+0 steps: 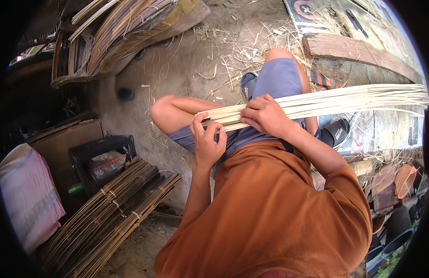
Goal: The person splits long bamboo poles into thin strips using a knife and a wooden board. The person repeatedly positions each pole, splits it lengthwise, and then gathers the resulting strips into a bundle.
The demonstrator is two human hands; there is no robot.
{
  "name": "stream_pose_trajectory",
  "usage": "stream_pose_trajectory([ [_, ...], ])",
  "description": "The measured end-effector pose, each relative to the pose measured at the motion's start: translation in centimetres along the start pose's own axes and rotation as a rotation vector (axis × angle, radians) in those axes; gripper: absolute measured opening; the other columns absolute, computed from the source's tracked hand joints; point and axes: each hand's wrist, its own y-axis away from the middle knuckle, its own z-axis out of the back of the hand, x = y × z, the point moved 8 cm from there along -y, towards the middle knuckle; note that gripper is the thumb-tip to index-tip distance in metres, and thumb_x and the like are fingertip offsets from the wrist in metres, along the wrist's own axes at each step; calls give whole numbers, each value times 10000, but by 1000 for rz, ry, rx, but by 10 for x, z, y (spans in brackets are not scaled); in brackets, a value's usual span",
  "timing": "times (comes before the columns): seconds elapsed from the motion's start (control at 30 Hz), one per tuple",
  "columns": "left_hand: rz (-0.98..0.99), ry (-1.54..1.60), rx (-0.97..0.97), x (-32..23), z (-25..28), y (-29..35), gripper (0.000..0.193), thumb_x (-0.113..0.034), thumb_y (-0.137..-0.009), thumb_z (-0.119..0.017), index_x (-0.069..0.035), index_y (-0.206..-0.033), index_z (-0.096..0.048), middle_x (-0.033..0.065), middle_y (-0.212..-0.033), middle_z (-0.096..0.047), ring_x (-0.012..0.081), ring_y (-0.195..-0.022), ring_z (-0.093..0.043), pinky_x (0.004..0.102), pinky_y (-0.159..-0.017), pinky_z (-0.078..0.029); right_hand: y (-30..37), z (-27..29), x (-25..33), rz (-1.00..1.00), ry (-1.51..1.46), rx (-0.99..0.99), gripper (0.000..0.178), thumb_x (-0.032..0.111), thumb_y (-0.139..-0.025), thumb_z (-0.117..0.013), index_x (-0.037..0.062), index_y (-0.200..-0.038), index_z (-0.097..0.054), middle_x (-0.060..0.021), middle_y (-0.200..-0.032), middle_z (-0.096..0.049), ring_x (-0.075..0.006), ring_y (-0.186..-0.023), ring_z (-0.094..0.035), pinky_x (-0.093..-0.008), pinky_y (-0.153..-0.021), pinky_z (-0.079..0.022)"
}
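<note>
Both hands grip the bundle of pale bamboo strips [316,103] across the lap: left hand [207,139] pinching the cut ends, right hand [266,116] clamped over. Long unsupported end could sag and fan loose; edges may slice fingers.

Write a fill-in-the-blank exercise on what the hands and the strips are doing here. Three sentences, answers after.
1. Both hands are on a bunch of pale bamboo strips that lies across the person's ____.
2. The right hand rests on ____ of the bunch, while the left hand pinches its cut end.
3. Darker tied bundles of strips lie on the ____ at the person's left.

Missing words: lap; top; ground
</note>
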Motion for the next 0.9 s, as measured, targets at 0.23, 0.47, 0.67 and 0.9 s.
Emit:
stream_pose_trajectory([
  [0.23,46,-1,37,9,-6,2,160,-162,-856,-706,-83,-974,-631,133,-1199,-541,339,-1163,-498,528,-1050,-326,-3,-17,7,-44,27,36,170,203,-867,-709,91,-990,-675,-97,-930,-623,-285,-931,-616,-414,-809,-465],
  [0.47,43,-82,128,-7,4,-8,174,-221,-930,-655,-109,-1062,-641,56,-1017,-619,268,-1038,-560,518,-1052,-273,-10,-5,7,-171,-266,134,238,192,-867,-707,49,-1057,-694,-165,-957,-651,-376,-963,-626,-464,-858,-490],
  [0.67,16,-71,169,-5,1,-3,163,-228,-947,-648,-123,-1071,-657,35,-998,-625,242,-1017,-566,488,-1045,-259,-24,-18,5,-266,-388,226,180,199,-911,-685,30,-960,-720,-185,-871,-668,-393,-851,-641,-465,-784,-508],
  [0.9,36,-17,158,-2,0,3,148,-202,-905,-697,-118,-1027,-690,49,-1042,-607,238,-1046,-558,445,-1007,-289,-24,-2,-18,-394,-454,7,202,203,-939,-670,2,-915,-672,-182,-865,-632,-387,-845,-631,-450,-744,-496],
])
